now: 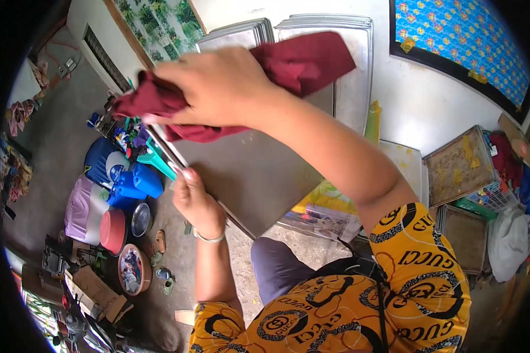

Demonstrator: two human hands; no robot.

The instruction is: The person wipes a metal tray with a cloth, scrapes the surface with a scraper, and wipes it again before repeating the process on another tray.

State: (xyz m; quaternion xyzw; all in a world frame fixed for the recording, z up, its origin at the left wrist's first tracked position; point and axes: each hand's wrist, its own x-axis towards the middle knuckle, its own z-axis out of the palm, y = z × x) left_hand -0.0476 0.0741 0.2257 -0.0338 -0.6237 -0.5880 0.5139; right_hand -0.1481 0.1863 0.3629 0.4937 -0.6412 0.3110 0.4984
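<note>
A maroon cloth is bunched under my right hand, whose fingers wrap round it at the top corner of a flat metal tray. One end of the cloth spreads out to the right, past the wrist. Lower down, my left hand, with a bracelet at the wrist, grips the tray's left edge with its fingers closed. The tray is tilted in front of my body, and the cloth and my right forearm cover its upper part.
More metal trays stand stacked against the white wall. Flat trays and a white bag lie at the right. Blue jugs, a red tub, a laundry basin and slippers are on the floor at the left.
</note>
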